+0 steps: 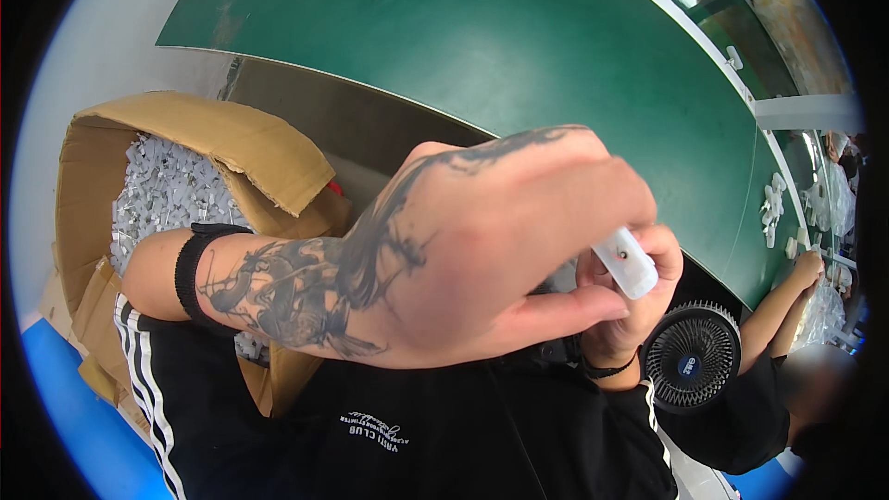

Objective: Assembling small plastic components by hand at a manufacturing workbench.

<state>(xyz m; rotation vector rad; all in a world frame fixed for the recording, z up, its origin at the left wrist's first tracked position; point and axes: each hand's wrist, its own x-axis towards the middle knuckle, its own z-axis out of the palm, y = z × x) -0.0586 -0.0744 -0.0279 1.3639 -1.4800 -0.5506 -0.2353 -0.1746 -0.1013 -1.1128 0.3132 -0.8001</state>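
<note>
Left hand [500,245], nearest, and right hand [646,313], just right of it, close their fingers on a small white piece [634,268]; its long axis slants far-left to near-right, blunt end pointing near-right.

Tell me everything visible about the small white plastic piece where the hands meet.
The small, white, oblong plastic-looking piece has a smooth, slightly translucent-looking face, rounded lower corners and a tiny dark spot, perhaps a hole or pin. It slants from upper left to lower right, held up where the bare left hand and right hand meet. Its upper end is hidden beneath the left fingers; which grip bears it is unclear.
</note>
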